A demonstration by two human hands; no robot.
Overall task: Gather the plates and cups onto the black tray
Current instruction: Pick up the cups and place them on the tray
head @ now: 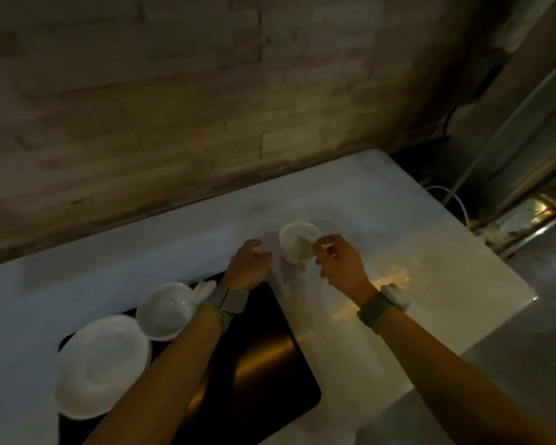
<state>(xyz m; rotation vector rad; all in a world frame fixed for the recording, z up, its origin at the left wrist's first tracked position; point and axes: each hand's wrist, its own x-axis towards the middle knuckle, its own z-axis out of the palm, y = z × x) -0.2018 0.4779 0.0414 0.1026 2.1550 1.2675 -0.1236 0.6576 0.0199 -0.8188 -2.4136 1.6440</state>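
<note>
A black tray (264, 358) lies on the white counter below my arms. On its left part rest a white plate (103, 364) and, just behind it, a white cup (164, 313) with its handle pointing right. My right hand (337, 258) pinches the rim of a second white cup (297, 239), held slightly above the counter beyond the tray's far right corner. My left hand (249, 263) hovers just left of that cup, fingers curled and apart, holding nothing. Both wrists wear grey bands.
The white counter (430, 252) ends at a brick wall behind and at a right edge near a steel surface (533, 348). A white cable (456, 200) hangs beyond the counter's far right corner.
</note>
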